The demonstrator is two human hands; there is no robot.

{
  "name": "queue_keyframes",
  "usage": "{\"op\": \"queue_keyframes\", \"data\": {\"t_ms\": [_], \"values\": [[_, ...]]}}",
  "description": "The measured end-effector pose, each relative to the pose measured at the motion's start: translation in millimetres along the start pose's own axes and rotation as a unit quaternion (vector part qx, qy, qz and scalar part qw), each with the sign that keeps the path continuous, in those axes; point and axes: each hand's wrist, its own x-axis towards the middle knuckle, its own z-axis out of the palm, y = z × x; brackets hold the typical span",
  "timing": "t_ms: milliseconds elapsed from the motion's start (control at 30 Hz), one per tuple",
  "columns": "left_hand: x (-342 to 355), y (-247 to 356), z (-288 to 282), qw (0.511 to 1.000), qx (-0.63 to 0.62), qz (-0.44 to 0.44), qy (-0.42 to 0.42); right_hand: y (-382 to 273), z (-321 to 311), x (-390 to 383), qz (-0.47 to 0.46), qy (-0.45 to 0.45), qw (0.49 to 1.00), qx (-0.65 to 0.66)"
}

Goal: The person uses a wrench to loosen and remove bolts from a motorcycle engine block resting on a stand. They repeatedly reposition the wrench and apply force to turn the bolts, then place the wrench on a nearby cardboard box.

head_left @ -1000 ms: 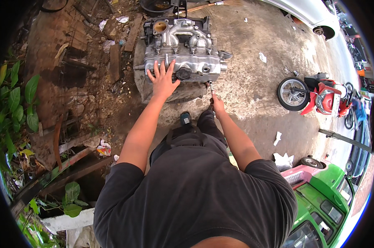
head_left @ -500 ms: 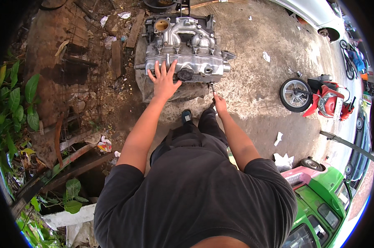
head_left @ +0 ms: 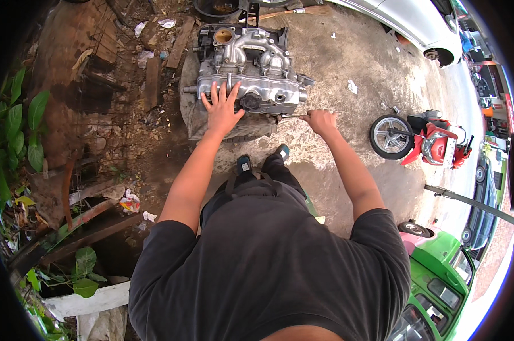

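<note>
A silver engine (head_left: 268,82) with a curved intake manifold (head_left: 248,40) and a dark round cap (head_left: 250,101) rests on a dirty grey mat (head_left: 188,122). My left hand (head_left: 221,113) lies on its near face, fingers spread, just left of the cap. My right hand (head_left: 322,122) grips a slim metal wrench (head_left: 291,116) that lies sideways, its far end at the engine's lower right edge.
A red motorbike (head_left: 436,145) stands at the right, a white car (head_left: 393,14) at upper right and a green-and-pink vehicle (head_left: 438,278) at lower right. Planks (head_left: 180,42), litter and leafy plants (head_left: 35,113) line the left. A black basin (head_left: 208,8) sits behind the engine.
My right hand has swung out to the right with the wrench, which has turned from pointing toward me to lying sideways. My left hand has stayed on the engine.
</note>
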Motion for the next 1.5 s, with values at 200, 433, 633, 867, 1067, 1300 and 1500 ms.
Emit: {"op": "queue_keyframes", "data": {"t_ms": [200,433,633,867,1067,1300,1500], "values": [[0,0,1,1.0,0.008,-0.002,-0.008,-35,-45,-22,-0.05,0.043,0.98,-0.186],[0,1,-2,1.0,0.01,-0.002,-0.013,-21,-16,-62,0.013,0.124,0.992,0.007],[0,1,-3,1.0,0.012,-0.002,-0.019,0,96,-45,0.08,0.049,0.879,0.468],[1,0,-2,0.999,0.028,-0.003,-0.029,-39,150,-41,0.16,0.024,0.714,0.682],[1,1,-4,0.999,0.03,-0.004,-0.032,-67,167,-22,0.166,0.031,0.637,0.752],[2,1,-6,0.999,0.03,-0.002,-0.038,-82,186,-14,0.184,0.027,0.621,0.761],[2,1,-6,0.998,0.032,-0.005,-0.046,-98,202,-1,0.182,0.003,0.6,0.779]]}}
